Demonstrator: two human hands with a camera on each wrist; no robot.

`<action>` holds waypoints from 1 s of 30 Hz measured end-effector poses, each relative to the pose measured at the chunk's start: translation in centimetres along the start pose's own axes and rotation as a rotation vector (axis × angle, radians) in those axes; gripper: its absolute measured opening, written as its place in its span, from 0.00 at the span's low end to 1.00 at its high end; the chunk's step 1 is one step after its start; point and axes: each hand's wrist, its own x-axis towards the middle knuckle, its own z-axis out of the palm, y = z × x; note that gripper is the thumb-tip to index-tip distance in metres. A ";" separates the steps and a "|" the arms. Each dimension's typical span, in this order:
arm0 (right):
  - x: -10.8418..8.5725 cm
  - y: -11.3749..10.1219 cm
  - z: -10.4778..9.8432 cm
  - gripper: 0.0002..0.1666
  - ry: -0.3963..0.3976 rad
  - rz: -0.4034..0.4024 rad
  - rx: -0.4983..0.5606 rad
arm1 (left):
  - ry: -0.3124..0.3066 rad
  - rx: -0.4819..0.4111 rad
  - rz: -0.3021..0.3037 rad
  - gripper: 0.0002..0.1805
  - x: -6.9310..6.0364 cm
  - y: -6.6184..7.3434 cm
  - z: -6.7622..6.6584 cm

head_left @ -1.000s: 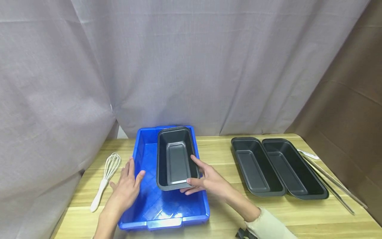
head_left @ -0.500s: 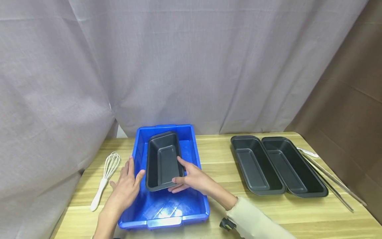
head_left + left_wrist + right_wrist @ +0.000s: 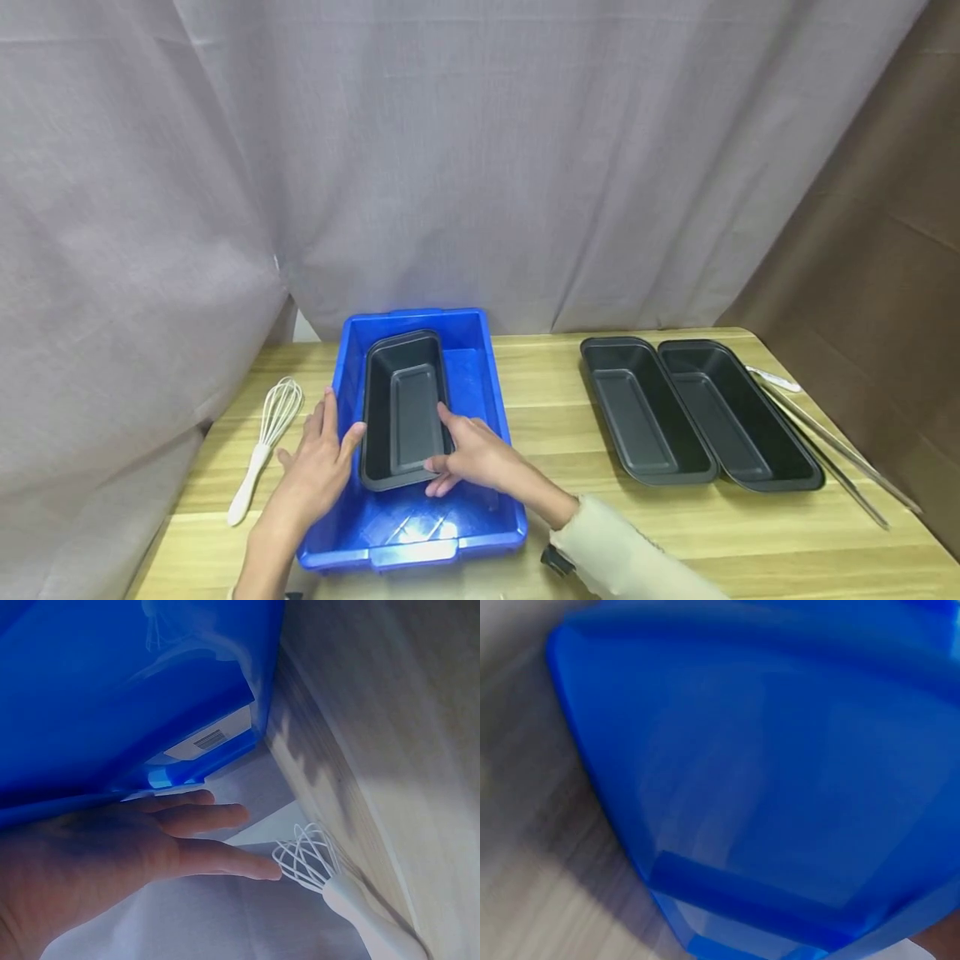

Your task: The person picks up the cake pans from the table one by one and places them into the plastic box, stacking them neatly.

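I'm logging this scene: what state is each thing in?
Blue bin: upright, uncovered
Loaf pan: open side up, inside the bin
Right hand: gripping the pan's near right corner
Left hand: touching the bin's left rim
Middle pan: open side up
Rightmost pan: open side up
Whisk: lying flat
Metal rods: lying, partly hidden
Curtain: hanging

A white whisk (image 3: 262, 451) lies on the left of the wooden worktop (image 3: 547, 400). On the right, two dark loaf pans (image 3: 636, 417) sit side by side, thin metal rods (image 3: 855, 456) beside them. Grey curtain (image 3: 480, 167) hangs at the far side.
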 end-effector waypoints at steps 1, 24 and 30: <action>0.0 -0.1 0.0 0.58 -0.001 0.009 -0.031 | 0.000 0.001 0.000 0.44 0.0 0.0 0.0; -9.4 0.5 -7.2 0.30 0.205 -0.290 -0.363 | 0.053 -0.020 0.028 0.43 -0.1 -0.2 0.5; -15.9 8.7 -13.0 0.22 0.406 -0.329 -0.298 | 0.066 -0.023 0.037 0.43 0.0 -0.3 0.3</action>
